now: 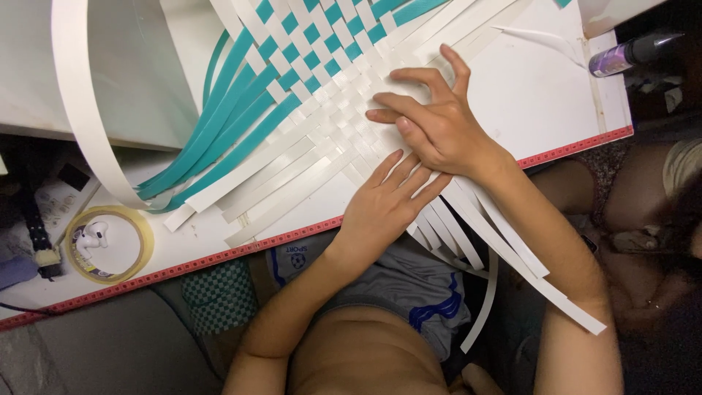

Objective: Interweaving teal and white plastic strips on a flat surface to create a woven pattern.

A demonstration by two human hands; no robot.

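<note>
Tape roll (110, 243) sits far left on the desk (556, 95). Your left hand (384, 208) lies flat, fingers together, on the woven mat (322, 110) of white and teal strips; your right hand (431, 121), fingers spread, presses just beyond it. Loose strip ends (512, 256) run diagonally off the desk's near edge.

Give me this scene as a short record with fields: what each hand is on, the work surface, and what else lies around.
Left hand: left hand, fingers flat on the woven mat
Right hand: right hand, fingers spread, pressing the white strips
Mat: white and teal strips interlaced, loose ends fanning out
Surface: white board with a red ruled edge
Left side: tape roll with white earbuds inside
Top right: purple bottle lying down
</note>
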